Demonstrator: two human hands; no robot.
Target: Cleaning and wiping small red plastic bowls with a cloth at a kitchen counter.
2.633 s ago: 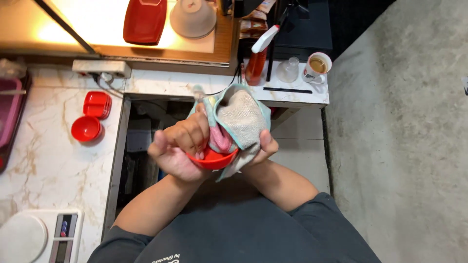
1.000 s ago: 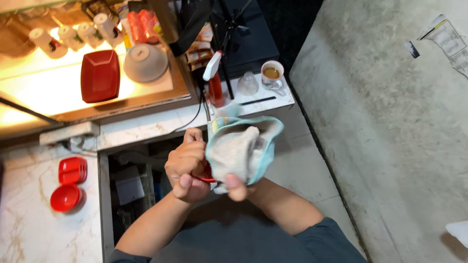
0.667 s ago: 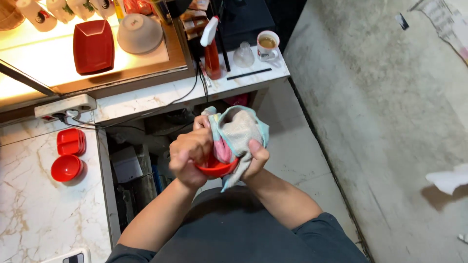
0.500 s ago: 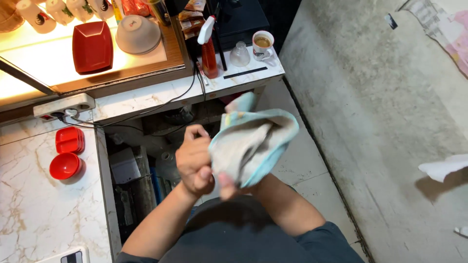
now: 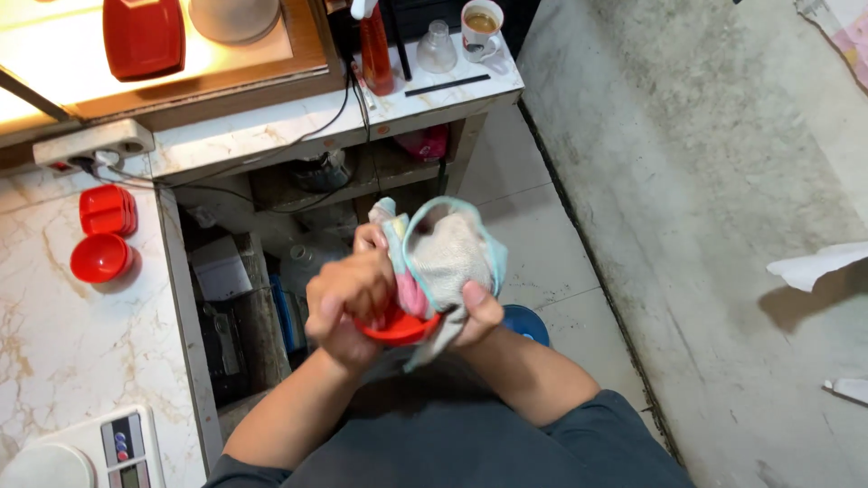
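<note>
The step in hand looks like wiping a small red bowl [image 5: 395, 327] dry with a cloth [image 5: 445, 262]; the bowl sits low between both hands, in mid-air over the gap beside the surface [image 5: 72, 334], mostly hidden so that only a curved red rim shows. The left hand [image 5: 348, 303] is curled into a fist over the bowl's near side, its grip closed on the rim with cloth bunched under the fingers; the right hand [image 5: 475, 312] cups the other side through the cloth, thumb pressed in, its grip closed on cloth and bowl together. My judgement is that the wipe is mid-way; a next move would call for turning the bowl against the cloth while keeping the rim pinched firmly, since smooth plastic can slip inside soft fabric.

The cloth is a limp, nubbly towel, grey-beige at the middle with a pale blue edge and a pink patch; the bowl looks like glossy moulded plastic, round and shallow. On the marbled white surface lie another round red bowl [image 5: 99, 258] and a red square dish [image 5: 107, 210], with a white scale [image 5: 86, 452] at the near corner; beyond stand a red spray bottle [image 5: 375, 59] and a cup [image 5: 482, 27].
</note>
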